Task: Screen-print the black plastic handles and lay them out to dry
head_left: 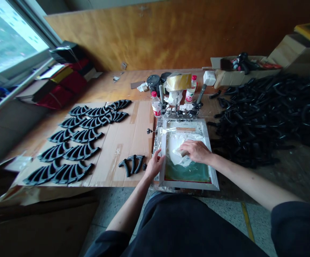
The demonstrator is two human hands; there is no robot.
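Note:
A metal-edged screen-printing frame (214, 184) lies in front of me, its green mesh smeared with white ink (176, 138). My right hand (197, 151) is closed around a pale, ink-smeared scraper (181, 152), which touches the mesh near the middle. At the frame's left rail, my left hand (155, 165) grips the edge with its fingers bent; their tips are partly hidden. Toward the far end of the screen lies a wooden strip (186, 129). A few curved black plastic handles (132, 164) rest on cardboard just left of my left hand.
Rows of black handles (74, 151) cover the left of the cardboard (140, 123). A large heap of black parts (267, 117) fills the right side. Behind the frame stand a clamp (180, 113), red-capped bottles (156, 105) and a black tub (153, 82).

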